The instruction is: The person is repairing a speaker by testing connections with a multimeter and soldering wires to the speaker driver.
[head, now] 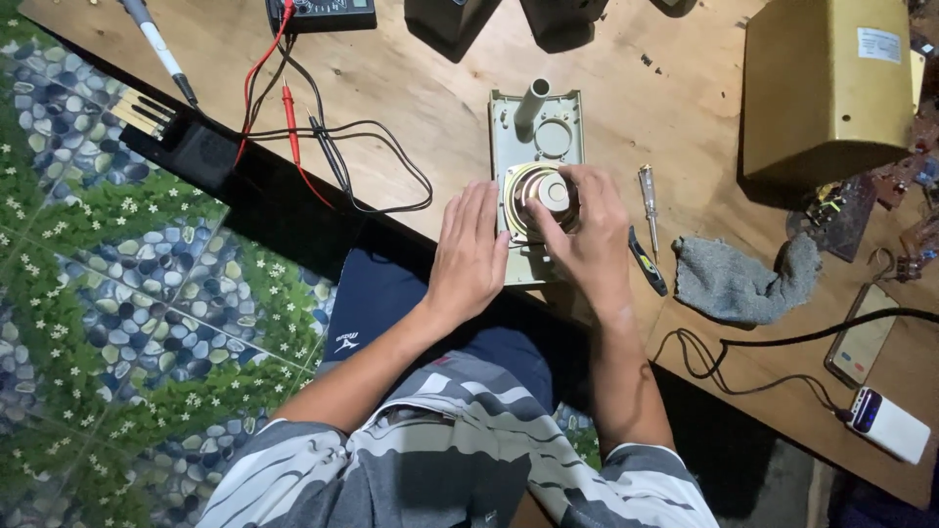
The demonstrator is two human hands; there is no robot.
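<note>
Seen from above, a seated person in a grey striped shirt works at the near edge of a wooden counter [469,88]. The left hand [469,256] lies flat and open, fingers together, against the left side of a pale plastic panel [536,171] resting on the counter. The right hand [587,235] curls over a round speaker [543,196] set in the panel, its grip closed around the speaker's central magnet. The speaker looks small but dense; its thin cone seems fragile, so the rigid magnet or rim is the safer hold. Just right lie a screwdriver [648,200] and a grey cloth [743,279]. Farther off sit a multimeter [323,14] with red and black leads and a gold box [827,88].
</note>
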